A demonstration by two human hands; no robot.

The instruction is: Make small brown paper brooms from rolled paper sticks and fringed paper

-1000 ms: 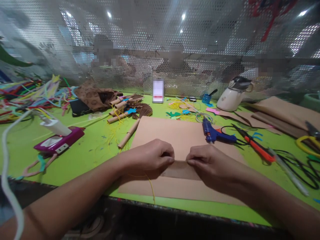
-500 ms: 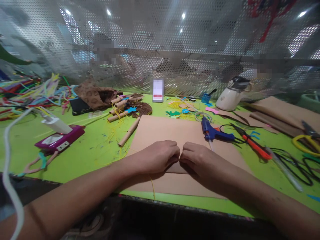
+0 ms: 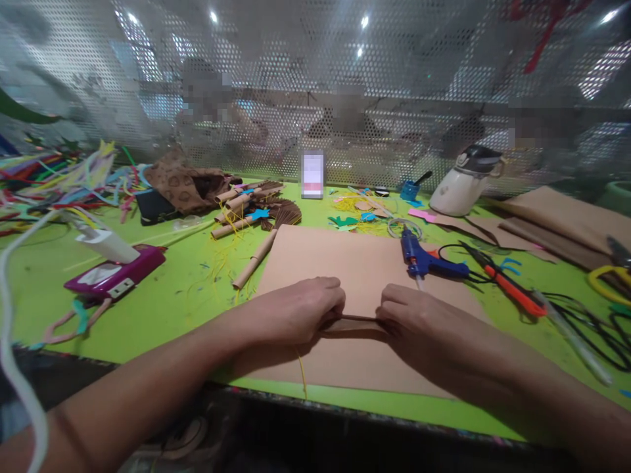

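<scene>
My left hand (image 3: 300,309) and my right hand (image 3: 419,318) rest side by side on a large brown paper sheet (image 3: 345,263) spread on the green table (image 3: 187,289). Both hands have their fingers curled and pinch a narrow folded brown paper strip (image 3: 355,322) between them, one at each end. The strip lies flat on the sheet, its fold edge showing as a dark line. A blue glue gun (image 3: 419,257) lies just beyond my right hand, on the sheet's right edge.
Rolled brown paper tubes (image 3: 246,217) and coloured scraps lie at the back. Left are a magenta device (image 3: 116,272) with a white cable and a heap of colourful strips (image 3: 59,180). Right: red-handled tool (image 3: 513,289), black cords, white kettle (image 3: 466,184), brown sheets. A perforated screen stands behind, people beyond.
My hands came together at the strip's middle half a second ago, then slid apart again along the fold. The strip now looks folded narrower.
</scene>
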